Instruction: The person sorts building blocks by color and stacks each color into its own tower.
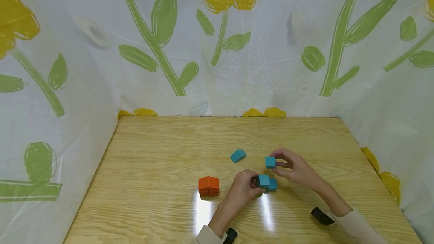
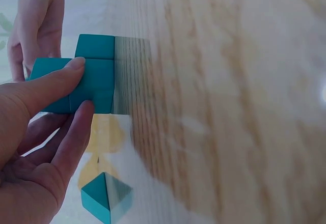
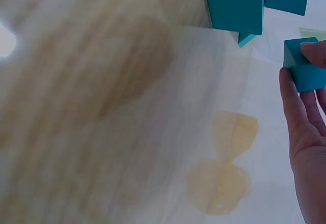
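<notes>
My left hand (image 1: pixel 242 186) grips a blue cube (image 1: pixel 264 181) between thumb and fingers, on top of a blue block that stands on the table. In the left wrist view, the thumb tip reaches down onto that lower block (image 2: pixel 99 84). Beside it on the right is another blue block (image 1: pixel 272 184), on the table. Above and right of this stack, my right hand (image 1: pixel 294 168) pinches a separate blue cube (image 1: pixel 270 162), held off the table in the right wrist view. A blue triangular block (image 1: pixel 239 156) lies farther back, apart from both hands.
An orange block house (image 1: pixel 208 186) with a peaked top stands on the wooden table (image 1: pixel 152 161), left of my left hand. A white cloth (image 1: pixel 271 78) with printed flowers hangs behind the table and at both sides. Black wrist straps (image 1: pixel 322 217) are at both cuffs.
</notes>
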`<state>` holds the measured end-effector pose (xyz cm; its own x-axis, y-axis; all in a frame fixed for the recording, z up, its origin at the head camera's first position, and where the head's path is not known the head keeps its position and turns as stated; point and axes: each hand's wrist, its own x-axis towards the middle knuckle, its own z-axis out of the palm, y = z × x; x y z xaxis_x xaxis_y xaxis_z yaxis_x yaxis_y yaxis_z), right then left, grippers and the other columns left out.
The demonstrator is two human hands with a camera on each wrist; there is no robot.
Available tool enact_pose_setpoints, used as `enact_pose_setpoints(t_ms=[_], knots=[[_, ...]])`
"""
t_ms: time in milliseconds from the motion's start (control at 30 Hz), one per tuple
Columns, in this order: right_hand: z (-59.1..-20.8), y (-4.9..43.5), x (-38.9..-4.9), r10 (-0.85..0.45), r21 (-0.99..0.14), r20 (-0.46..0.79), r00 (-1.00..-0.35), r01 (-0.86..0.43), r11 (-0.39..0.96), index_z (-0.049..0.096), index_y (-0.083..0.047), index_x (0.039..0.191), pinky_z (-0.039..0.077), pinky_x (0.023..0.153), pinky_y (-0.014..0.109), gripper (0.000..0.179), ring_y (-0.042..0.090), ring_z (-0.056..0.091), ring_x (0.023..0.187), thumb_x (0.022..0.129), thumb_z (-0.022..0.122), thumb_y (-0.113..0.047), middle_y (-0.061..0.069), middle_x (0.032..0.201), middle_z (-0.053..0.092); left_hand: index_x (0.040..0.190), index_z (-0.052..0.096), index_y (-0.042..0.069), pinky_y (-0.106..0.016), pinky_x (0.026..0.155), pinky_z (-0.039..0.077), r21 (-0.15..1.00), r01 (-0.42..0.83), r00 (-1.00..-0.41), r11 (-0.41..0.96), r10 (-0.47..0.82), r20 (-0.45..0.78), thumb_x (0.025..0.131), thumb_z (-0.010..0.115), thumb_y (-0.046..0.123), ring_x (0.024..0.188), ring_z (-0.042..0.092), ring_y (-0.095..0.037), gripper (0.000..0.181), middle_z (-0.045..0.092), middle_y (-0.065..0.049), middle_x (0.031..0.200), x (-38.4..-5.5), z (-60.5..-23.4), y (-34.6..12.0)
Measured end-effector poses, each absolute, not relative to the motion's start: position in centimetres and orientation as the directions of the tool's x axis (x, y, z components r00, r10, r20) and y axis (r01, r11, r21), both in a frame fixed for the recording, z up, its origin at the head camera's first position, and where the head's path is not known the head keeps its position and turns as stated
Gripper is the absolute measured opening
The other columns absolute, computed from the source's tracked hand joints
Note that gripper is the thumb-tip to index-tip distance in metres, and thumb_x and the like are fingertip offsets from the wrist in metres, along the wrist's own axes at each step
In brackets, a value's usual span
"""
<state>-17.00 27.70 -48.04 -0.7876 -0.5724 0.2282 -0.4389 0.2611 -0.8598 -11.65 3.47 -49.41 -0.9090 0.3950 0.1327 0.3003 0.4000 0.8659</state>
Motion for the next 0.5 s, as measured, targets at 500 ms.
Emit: enact_pose_setpoints(t_ms=[500], knots=[[-49.0,29.0,-13.9,-0.593,-0.921,0.164,-0.788,-0.337,0.194,0.057,-0.002,0.130,0.053,0.101,0.029,0.038,0.014,0.063,0.122,0.094,0.070,0.005,0.018,0.125,0.061,0.105,0.075,-0.003,-0.012,0.065,0.051,0.857,0.304,-0.910,0.416,0.394,0.132,0.080,0.088,0.002,0.076,0.064,-0.006,0.028,0.068,-0.006,0.090,-11.6,-49.4,3.5]])
